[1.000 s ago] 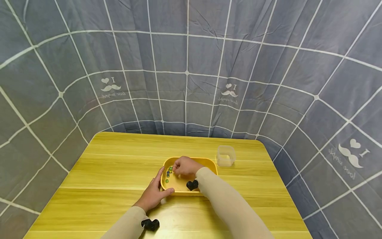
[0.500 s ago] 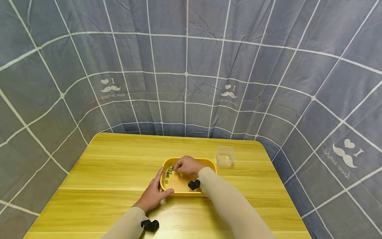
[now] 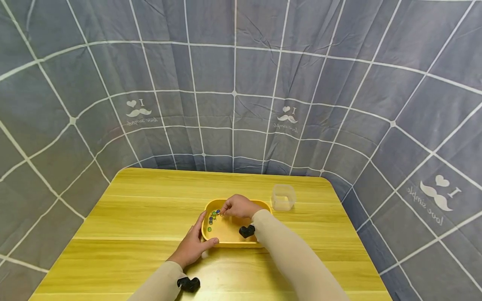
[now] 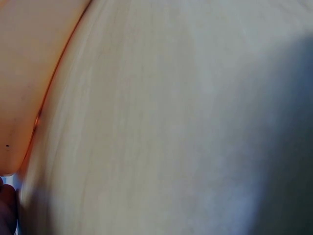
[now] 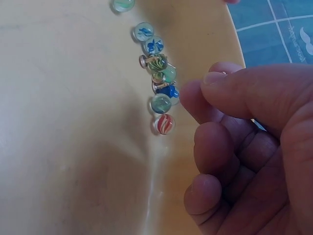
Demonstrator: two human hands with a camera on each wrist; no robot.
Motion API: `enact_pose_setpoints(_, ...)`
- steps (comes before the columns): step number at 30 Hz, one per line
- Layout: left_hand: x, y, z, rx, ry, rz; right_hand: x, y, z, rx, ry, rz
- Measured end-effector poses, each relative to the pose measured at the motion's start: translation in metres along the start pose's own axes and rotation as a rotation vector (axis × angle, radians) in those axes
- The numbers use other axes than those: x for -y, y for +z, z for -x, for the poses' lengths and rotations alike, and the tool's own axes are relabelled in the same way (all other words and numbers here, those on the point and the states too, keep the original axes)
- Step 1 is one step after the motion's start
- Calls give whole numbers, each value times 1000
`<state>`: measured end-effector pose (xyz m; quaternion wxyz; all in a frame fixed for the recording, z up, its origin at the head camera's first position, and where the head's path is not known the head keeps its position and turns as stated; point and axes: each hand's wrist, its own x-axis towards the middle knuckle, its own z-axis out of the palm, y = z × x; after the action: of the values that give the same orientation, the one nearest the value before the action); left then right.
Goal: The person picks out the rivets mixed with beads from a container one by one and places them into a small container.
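A yellow tray (image 3: 241, 244) sits on the table. My left hand (image 3: 192, 246) holds its near left corner, fingers along the left wall and thumb at the front rim; the left wrist view shows the tray's outer wall (image 4: 39, 73). Several glass marbles lie in a line along the left end, among them a red-striped marble (image 3: 222, 214) and a lone green marble (image 3: 209, 229). Small metal pieces (image 5: 143, 61) lie among them. My right hand (image 5: 254, 142) is over the tray beside the line, thumb and forefinger pinched together, a tiny pale speck showing between them, the other fingers curled.
A clear plastic tub (image 3: 283, 197) stands behind the tray's right end. The wooden table (image 3: 150, 209) reaches back to a grey-blue checked curtain (image 3: 211, 75). Both sleeves carry a black wrist camera.
My right hand has shifted slightly right, away from the marbles, uncovering a blue marble and the red-striped one at the end of the line. My left hand keeps its place on the tray.
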<state>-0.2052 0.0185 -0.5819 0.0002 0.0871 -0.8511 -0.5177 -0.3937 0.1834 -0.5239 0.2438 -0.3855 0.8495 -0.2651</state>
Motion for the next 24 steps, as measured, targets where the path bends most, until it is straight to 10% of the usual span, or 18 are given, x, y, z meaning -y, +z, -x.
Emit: enact_pose_setpoints(24,1,0,1,6,2,12,-1,-22,15,-16,-51,43)
